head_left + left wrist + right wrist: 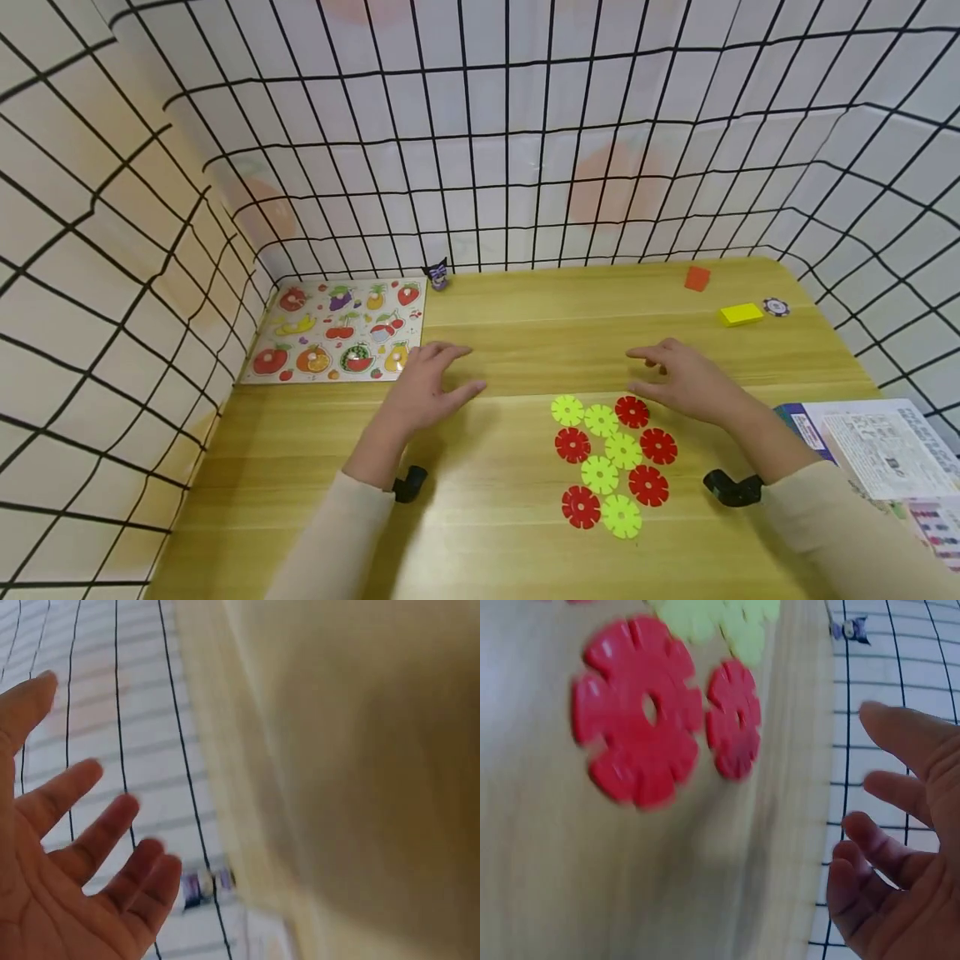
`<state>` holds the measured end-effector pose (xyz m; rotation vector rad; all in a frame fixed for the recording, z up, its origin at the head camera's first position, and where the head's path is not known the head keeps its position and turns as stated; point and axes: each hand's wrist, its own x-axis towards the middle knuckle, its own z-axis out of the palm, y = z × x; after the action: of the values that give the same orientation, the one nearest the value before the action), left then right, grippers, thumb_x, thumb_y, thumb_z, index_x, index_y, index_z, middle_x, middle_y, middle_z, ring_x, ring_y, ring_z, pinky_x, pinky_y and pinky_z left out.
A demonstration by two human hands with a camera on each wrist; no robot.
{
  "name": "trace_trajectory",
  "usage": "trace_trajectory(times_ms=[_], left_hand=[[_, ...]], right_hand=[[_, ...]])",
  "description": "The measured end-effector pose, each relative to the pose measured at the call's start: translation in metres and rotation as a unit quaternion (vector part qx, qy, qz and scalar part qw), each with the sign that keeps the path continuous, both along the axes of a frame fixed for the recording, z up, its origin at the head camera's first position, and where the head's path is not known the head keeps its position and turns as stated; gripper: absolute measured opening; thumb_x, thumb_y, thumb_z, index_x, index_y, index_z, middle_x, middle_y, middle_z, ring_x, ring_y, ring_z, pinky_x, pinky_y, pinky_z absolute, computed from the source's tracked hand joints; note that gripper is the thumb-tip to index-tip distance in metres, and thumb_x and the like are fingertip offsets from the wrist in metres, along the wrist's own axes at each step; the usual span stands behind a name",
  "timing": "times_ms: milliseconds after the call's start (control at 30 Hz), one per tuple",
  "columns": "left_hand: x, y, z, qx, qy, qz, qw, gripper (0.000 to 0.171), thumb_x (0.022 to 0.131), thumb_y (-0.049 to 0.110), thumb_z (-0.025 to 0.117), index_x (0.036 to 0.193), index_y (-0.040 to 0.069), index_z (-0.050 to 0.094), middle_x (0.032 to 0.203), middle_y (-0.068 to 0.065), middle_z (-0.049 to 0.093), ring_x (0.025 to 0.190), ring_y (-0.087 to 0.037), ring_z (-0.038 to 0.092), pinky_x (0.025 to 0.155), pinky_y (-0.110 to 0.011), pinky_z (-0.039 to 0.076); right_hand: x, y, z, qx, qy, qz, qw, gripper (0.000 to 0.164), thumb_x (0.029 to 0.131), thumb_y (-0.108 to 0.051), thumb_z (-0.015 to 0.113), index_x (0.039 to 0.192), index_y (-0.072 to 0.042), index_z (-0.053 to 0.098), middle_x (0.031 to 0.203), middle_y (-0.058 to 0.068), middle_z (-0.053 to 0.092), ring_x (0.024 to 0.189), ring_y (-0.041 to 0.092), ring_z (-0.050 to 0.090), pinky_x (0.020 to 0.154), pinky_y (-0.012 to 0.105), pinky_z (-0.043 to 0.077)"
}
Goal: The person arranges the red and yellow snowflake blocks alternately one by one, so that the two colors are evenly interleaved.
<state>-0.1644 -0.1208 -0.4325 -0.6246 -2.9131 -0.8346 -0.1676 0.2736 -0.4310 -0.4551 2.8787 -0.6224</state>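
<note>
Several notched plastic discs, red (648,486) and yellow-green (621,516), lie flat in a loose cluster on the wooden table. My left hand (429,390) is over the table near the right edge of the fruit puzzle board (337,331), fingers apart and holding nothing. In the left wrist view its palm (52,900) and spread fingers show bare. My right hand (686,382) hovers just beyond the upper right of the cluster, nearest a red disc (632,412). Nothing is between its loosely bent fingers, as the right wrist view shows, with a large red disc (637,712) beside it.
A black wire grid (506,133) fences the table's back and sides. A small purple figurine (438,276) stands at the back. Toward the back right lie an orange square (697,278), a yellow block (741,314) and a round chip (776,307). Printed papers (881,446) lie at right.
</note>
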Motion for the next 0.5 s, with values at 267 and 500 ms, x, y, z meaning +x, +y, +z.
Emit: trace_trajectory(times_ms=[267, 500], left_hand=[[0.011, 0.047, -0.016, 0.032, -0.146, -0.097, 0.9839, 0.053, 0.087, 0.051, 0.056, 0.127, 0.017, 0.055, 0.112, -0.001, 0.059, 0.099, -0.015, 0.054, 0.084, -0.034, 0.045], [0.029, 0.085, -0.028, 0.09, -0.203, -0.108, 0.9691, 0.044, 0.084, 0.044, 0.064, 0.117, 0.016, 0.061, 0.086, 0.008, 0.059, 0.075, -0.007, 0.054, 0.066, -0.024, 0.046]], right_hand=[[0.013, -0.021, -0.014, -0.01, -0.008, 0.038, 0.999, 0.051, 0.075, -0.045, 0.073, 0.118, -0.021, 0.063, 0.108, 0.005, 0.054, 0.1, 0.025, 0.046, 0.08, 0.042, 0.041], [0.023, -0.028, -0.026, -0.007, -0.029, 0.04, 0.999, 0.049, 0.073, -0.048, 0.074, 0.115, -0.026, 0.064, 0.113, 0.004, 0.051, 0.107, 0.028, 0.038, 0.082, 0.045, 0.039]])
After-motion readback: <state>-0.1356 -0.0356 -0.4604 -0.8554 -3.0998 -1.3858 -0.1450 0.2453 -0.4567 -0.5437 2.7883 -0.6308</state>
